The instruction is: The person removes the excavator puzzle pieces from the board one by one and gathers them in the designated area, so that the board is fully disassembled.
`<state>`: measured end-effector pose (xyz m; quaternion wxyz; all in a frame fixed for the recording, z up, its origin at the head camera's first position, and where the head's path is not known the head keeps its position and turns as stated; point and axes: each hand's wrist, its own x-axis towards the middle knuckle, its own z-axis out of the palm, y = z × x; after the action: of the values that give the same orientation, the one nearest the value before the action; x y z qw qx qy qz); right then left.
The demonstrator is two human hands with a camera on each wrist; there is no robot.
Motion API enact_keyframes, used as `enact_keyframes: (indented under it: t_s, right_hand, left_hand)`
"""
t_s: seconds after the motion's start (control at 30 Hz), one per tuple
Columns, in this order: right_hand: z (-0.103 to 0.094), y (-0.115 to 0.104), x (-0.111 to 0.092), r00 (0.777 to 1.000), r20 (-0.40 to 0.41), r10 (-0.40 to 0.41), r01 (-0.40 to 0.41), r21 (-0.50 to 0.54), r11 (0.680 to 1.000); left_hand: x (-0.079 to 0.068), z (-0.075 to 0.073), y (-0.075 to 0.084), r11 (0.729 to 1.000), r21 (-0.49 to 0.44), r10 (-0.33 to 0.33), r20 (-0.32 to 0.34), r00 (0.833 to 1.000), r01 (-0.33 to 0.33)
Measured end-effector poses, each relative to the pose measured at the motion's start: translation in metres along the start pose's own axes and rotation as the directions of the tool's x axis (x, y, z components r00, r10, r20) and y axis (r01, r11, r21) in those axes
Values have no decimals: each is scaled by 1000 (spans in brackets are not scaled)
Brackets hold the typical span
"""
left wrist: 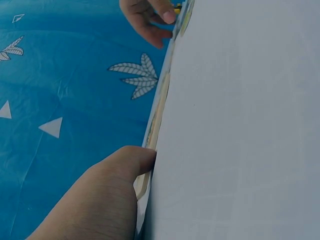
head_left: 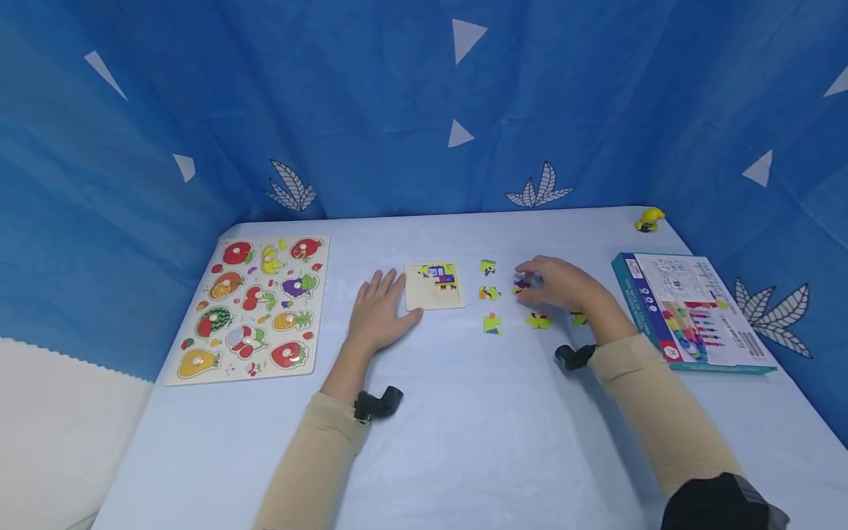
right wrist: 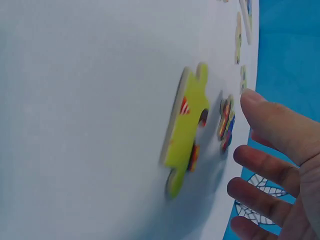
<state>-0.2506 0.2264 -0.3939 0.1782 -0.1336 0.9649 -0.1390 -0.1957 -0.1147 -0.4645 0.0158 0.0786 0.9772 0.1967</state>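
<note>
My left hand [head_left: 376, 315] lies spread on the table, its thumb at the lower left edge of a small square wooden puzzle board [head_left: 424, 297]. Some yellow and purple pieces sit joined in that board's upper right part. Over the loose jigsaw pieces is my right hand [head_left: 563, 283], thumb and fingers apart around a dark multicoloured piece [head_left: 520, 285]. In the right wrist view this piece [right wrist: 226, 122] lies on the table just beyond the fingertips. A yellow-green piece [right wrist: 185, 125] is closer to that camera. More pieces, such as a yellow one [head_left: 492, 324], lie between the board and the hand.
On the left lies a fruit peg puzzle [head_left: 322, 294] with its fruit pieces set in. A teal-edged box [head_left: 689, 309] rests at the right, beyond my right forearm. A small yellow toy [head_left: 650, 219] stands at the back right corner. Blue curtain [head_left: 397, 110] hangs behind the table.
</note>
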Motion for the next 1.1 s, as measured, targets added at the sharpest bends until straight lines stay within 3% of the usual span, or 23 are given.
enact_keyframes:
  t_s: [0.2, 0.43, 0.77, 0.93, 1.1]
  right_hand:
    - [0, -7, 4, 1000, 23, 18, -18, -14, 1000]
    - [0, -8, 3, 999, -28, 35, -37, -54, 998]
    - [-1, 0, 1, 999, 43, 6, -5, -23, 1000]
    - [0, -3, 4, 998, -59, -16, 13, -55, 998]
    - [7, -26, 14, 986, -164, -35, 29, -44, 999]
  left_hand:
    - [1, 1, 0, 1000, 4, 2, 4, 1000, -2]
    - [1, 1, 1, 1000, 3, 4, 4, 1000, -4]
    - [1, 0, 1, 1000, 11, -8, 11, 1000, 8]
    - [0, -2, 1, 1000, 1, -13, 6, 1000, 13]
    - [0, -2, 1, 1000, 8, -12, 7, 1000, 12]
